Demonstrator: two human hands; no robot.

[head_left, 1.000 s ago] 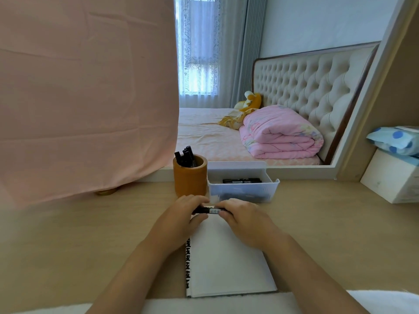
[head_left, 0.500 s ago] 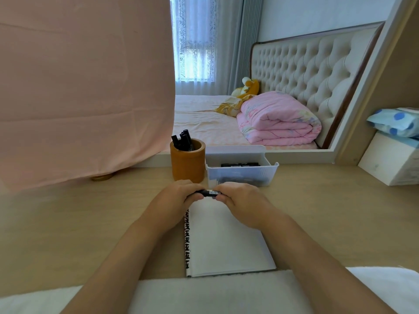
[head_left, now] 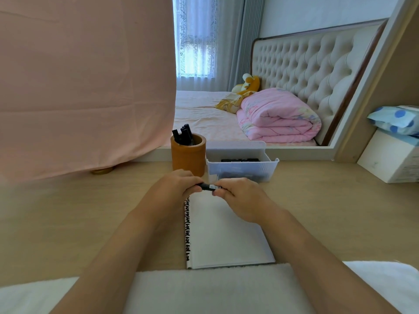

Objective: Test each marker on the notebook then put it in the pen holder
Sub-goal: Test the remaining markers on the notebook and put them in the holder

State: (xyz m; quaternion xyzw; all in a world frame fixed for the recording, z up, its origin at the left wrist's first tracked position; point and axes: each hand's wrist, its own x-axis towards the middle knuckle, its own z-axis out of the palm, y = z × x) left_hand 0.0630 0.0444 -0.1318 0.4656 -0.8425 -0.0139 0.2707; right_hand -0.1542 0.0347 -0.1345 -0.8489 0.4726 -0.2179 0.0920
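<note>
A black marker (head_left: pixel 209 186) with a white label lies level between my two hands, above the top edge of the white notebook (head_left: pixel 223 234). My left hand (head_left: pixel 171 189) grips its left end and my right hand (head_left: pixel 240 198) pinches its right end. The notebook lies open on the desk, its page blank, with a black-and-white patterned spine on its left. Behind my left hand stands the brown round pen holder (head_left: pixel 188 156) with several black markers (head_left: pixel 184 134) in it. To its right a clear plastic bin (head_left: pixel 241 165) holds more black markers.
A pink cloth (head_left: pixel 86 82) hangs over the desk's back left. A white box (head_left: pixel 390 159) with a blue dotted packet on top stands at the far right. A white towel (head_left: pixel 204 291) lies along the near edge. A large mirror behind the desk shows a bed.
Both hands keep hold of the marker; they sit slightly closer together than a second ago. The camera has shifted a little, so the scene sits differently in the frame.
</note>
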